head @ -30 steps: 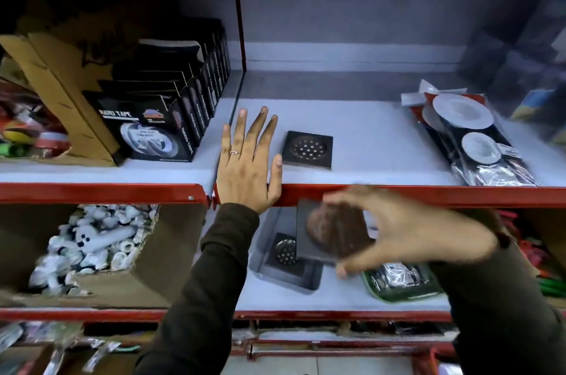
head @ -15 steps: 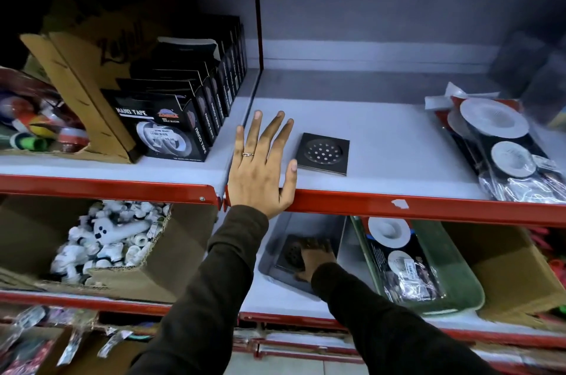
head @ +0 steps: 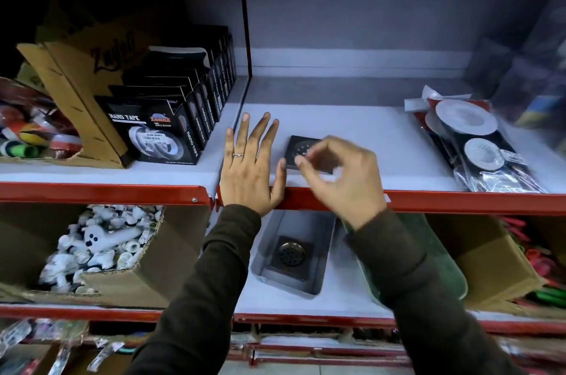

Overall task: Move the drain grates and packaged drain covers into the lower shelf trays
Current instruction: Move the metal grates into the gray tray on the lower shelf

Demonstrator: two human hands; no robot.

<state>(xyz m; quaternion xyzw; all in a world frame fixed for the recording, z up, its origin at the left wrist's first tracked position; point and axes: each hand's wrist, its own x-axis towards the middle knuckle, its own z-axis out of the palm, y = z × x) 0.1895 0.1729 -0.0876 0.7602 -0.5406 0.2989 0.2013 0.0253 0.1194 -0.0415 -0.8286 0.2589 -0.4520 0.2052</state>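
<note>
One grate point(head: 289, 255) lies in the gray tray point(head: 324, 240); the right hand point(head: 343, 178), open-fingered, reaches another grate point(head: 301, 146), left hand point(head: 249, 166) flat, packaged covers point(head: 477, 145) left.

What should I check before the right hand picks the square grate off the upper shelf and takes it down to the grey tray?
1. Right hand free to grasp: ok, fingers curled open over the square grate, nothing held.
2. Grate reachable: ok, it lies flat near the shelf's front edge, nothing on top of it.
3. Left hand clear of the grate: ok, flat on the shelf beside it, thumb close but apart.
4. Grey tray has room: ok, one grate inside, free floor behind it.
5. Finger contact with the grate: cannot tell, motion blur.
6. Packaged drain covers out of the way: ok, far right.
</note>
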